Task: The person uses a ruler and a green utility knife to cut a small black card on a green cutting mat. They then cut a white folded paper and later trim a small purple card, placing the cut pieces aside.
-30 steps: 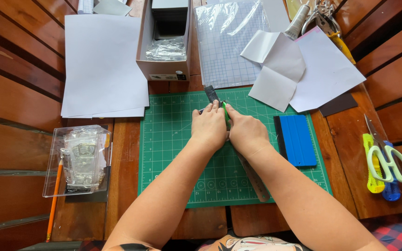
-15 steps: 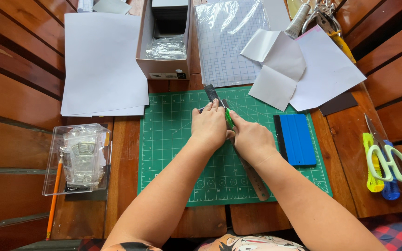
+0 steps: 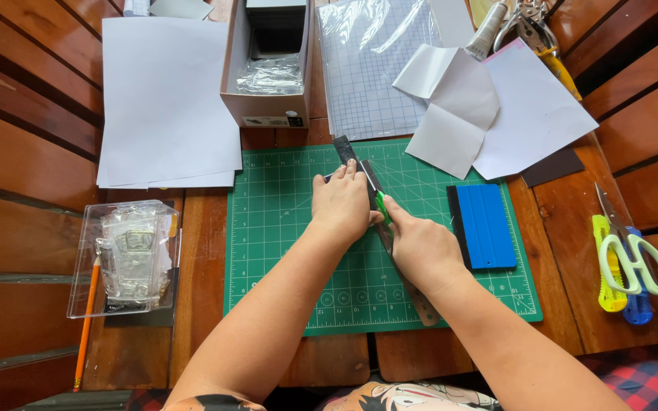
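Green mat, centre of table: left hand flat, fingers spread, pinning steel ruler as guide; right hand fisted round green knife against its edge.

Both bare forearms stretched forward and converging, left hand pressed flat with fingers together, right hand curled in a closed grip just beside it.
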